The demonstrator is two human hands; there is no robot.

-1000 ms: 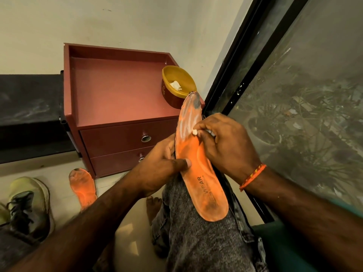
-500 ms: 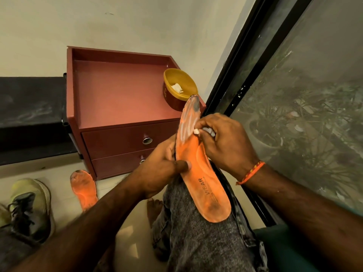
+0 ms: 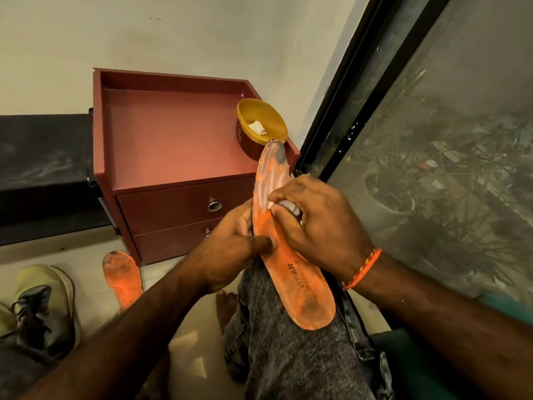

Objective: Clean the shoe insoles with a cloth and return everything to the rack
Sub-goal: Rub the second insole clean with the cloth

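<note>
A: Where is the insole [image 3: 291, 249] lying against the fingers?

B: It is resting lengthwise on the person's raised knee, heel end toward the camera. The left hand [image 3: 230, 249] is gripping its left edge, thumb [image 3: 261, 243] pressing across the top surface, the other fingers curling behind it. The right hand [image 3: 314, 223] is pinching a small white cloth [image 3: 284, 204] and holding it against the insole's upper half, just below the toe.

A: What is hard to make out?

B: Most of the cloth is disappearing inside the right fingers; only a pale wad is showing. The left fingers behind the insole are hiding too. A second insole [image 3: 122, 280] on the floor is being partly covered by the left forearm, and the shoe [image 3: 43, 310] at the left edge is being cut off by the frame.

A: How is the held insole looking?

B: Orange, with dark grime at the toe tip and heel, whitish streaks running near the cloth, and "WEAR" printed toward the heel. Its toe is overlapping the yellow bowl [image 3: 261, 128] sitting on the red drawer unit [image 3: 173, 140].
</note>
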